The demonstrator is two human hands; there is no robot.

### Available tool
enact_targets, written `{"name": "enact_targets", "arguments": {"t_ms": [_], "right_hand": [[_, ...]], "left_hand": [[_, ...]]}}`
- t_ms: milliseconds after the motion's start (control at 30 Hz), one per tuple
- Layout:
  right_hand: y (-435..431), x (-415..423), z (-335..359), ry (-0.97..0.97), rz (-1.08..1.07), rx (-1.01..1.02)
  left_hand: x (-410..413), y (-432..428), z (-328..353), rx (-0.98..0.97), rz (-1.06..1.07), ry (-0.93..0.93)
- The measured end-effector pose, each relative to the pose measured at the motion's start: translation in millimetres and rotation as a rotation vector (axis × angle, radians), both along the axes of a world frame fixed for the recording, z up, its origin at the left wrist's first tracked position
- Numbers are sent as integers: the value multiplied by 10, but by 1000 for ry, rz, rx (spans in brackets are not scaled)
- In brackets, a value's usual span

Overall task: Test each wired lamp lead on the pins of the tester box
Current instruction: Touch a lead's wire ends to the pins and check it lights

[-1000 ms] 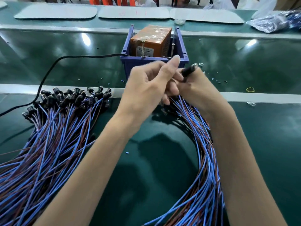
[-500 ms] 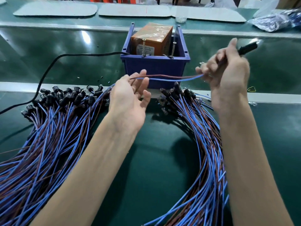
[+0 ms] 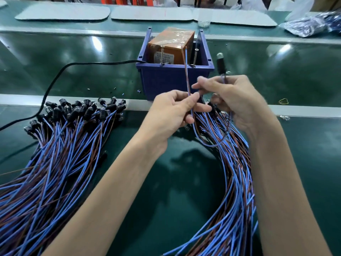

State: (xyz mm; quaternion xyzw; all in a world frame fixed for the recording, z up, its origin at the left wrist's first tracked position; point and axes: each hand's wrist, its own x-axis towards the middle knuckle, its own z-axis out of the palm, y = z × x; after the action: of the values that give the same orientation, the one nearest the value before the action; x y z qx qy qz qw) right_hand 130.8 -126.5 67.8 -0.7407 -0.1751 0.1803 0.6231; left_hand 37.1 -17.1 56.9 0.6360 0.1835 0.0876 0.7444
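1. Left hand [image 3: 177,108]: pinches lamp lead [image 3: 186,71] wire ends, held upright.
2. Right hand [image 3: 238,100]: pinches same lead beneath its black lamp holder [image 3: 220,63].
3. Tester box [image 3: 171,47]: inside blue bin [image 3: 175,78], 12 o'clock of both hands.

Two hands [image 3: 171,111] [image 3: 238,100] and one held lead [image 3: 220,63] are seen. Two heaps of leads [image 3: 55,154] [image 3: 236,172] are laid on the worktop [image 3: 184,182]. One blue bin [image 3: 166,80], one orange box [image 3: 171,43], two pins [image 3: 162,54] [image 3: 195,57] and one black cable [image 3: 55,80] are counted.
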Motion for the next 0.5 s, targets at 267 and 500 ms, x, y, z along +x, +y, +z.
{"name": "enact_targets", "arguments": {"t_ms": [267,500], "right_hand": [[47,-54,-8,63,132,93],[66,-33,-34,36,88,39]], "left_hand": [[12,67,-68,88,-14,53],[-7,95,-106,161,72,-19]]}}
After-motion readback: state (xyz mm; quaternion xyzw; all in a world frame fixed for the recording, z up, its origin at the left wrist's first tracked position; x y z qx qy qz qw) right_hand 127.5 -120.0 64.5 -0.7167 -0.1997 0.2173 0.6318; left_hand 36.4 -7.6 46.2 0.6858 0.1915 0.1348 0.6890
